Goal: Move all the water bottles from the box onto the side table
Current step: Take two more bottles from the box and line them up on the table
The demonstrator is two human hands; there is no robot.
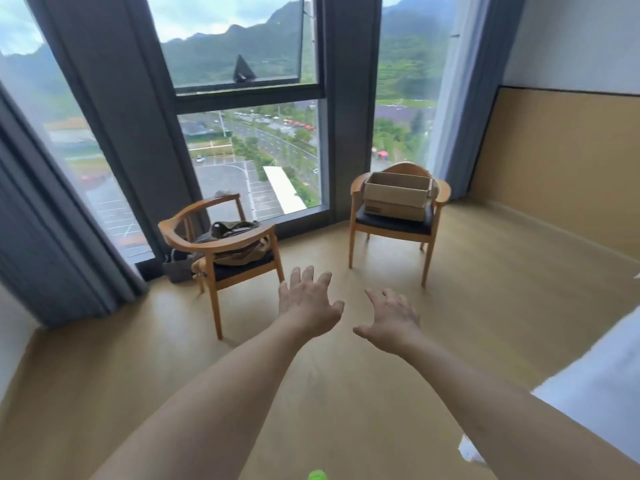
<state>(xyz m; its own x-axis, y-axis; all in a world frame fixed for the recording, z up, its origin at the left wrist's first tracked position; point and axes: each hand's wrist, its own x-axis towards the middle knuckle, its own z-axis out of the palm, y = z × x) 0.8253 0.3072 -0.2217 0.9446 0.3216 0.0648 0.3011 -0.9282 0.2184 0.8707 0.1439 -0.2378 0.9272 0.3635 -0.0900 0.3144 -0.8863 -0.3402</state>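
An open cardboard box (396, 195) rests on the dark seat of a wooden armchair (398, 225) by the window at the right. Its inside is hidden from here, and no water bottle shows. No side table is in view. My left hand (308, 301) and my right hand (391, 322) are stretched out in front of me over the floor, palms down, fingers spread, holding nothing. Both are well short of the box, which lies beyond and to the right of them.
A second wooden armchair (221, 251) at the left holds a tan bag (242, 251), with a grey basket (178, 268) on the floor beside it. Tall windows and grey curtains (52, 237) close the far side. White bedding (602, 382) is at the right edge. Wooden floor lies between me and the chairs.
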